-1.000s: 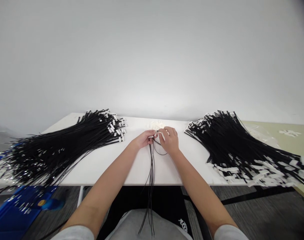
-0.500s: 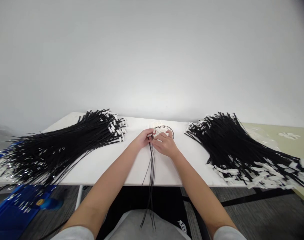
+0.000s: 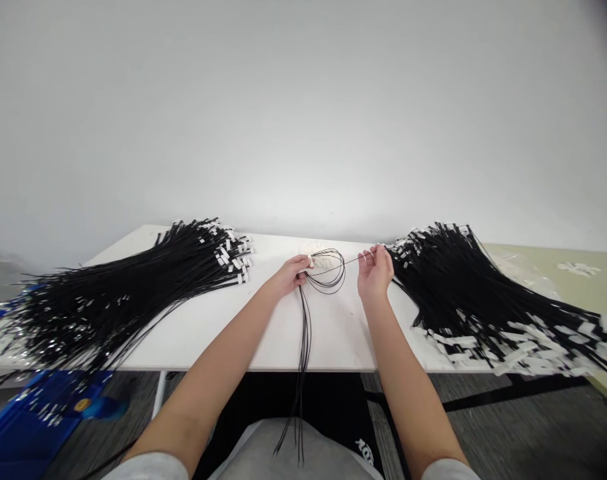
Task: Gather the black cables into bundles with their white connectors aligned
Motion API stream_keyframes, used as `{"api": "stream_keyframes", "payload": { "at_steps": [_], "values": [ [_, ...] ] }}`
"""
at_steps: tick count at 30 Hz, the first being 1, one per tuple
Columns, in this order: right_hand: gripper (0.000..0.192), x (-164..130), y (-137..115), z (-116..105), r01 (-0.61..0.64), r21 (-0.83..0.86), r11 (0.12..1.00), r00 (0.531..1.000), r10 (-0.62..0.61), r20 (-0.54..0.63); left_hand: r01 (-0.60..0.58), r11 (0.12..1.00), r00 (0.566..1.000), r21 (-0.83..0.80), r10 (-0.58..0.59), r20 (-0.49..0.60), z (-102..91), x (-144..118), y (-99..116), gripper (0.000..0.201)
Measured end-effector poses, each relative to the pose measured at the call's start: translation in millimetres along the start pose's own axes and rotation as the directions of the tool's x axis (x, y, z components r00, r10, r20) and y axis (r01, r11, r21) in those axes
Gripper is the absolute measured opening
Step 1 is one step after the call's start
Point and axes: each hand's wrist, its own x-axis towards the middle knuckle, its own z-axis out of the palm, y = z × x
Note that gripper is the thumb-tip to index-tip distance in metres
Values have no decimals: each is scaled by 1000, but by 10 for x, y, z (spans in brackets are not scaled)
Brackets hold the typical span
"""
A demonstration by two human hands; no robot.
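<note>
White table [image 3: 263, 340], plain white wall [image 3: 303, 120], grey floor [image 3: 508, 427]

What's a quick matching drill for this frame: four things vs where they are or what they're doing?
Things:
1. left hand
2. right hand
3. left cable pile
4. blue bin

Places or states:
A. on the floor, below the table's left end
B. pinches a thin strand, drawn out to the right of the loops
C. fanned across the table's left side, white tags at the far ends
D. grips a bunch of black cables that hangs over the table's near edge

Pairs: 1-D, 2-B, 3-C, 4-A
</note>
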Motion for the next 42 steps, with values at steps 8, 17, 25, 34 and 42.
{"api": "stream_keyframes", "payload": {
  "at_steps": [8,17,25,34,42],
  "values": [
    [38,199,-211,-152,-29,46,999,987,36,-159,-24,999,999,45,22,43,-24,26,-58,28],
    [22,-215,8,19,250,-693,676,912,77,404,-51,998,999,27,51,-8,-24,51,-73,31],
    [22,-310,100,3,551,-757,351,794,59,605,-45,999,999,-13,45,-12,23,-6,-29,33],
    [23,-314,117,-10,583,-757,295,784,44,620,-26,999,1000,-21,26,-1,45,-21,-8,34],
    [20,-315,138,-18,682,-684,259,713,-26,701,-22,1000,1000,-14,22,-3,43,-22,-3,33]
  ]
}}
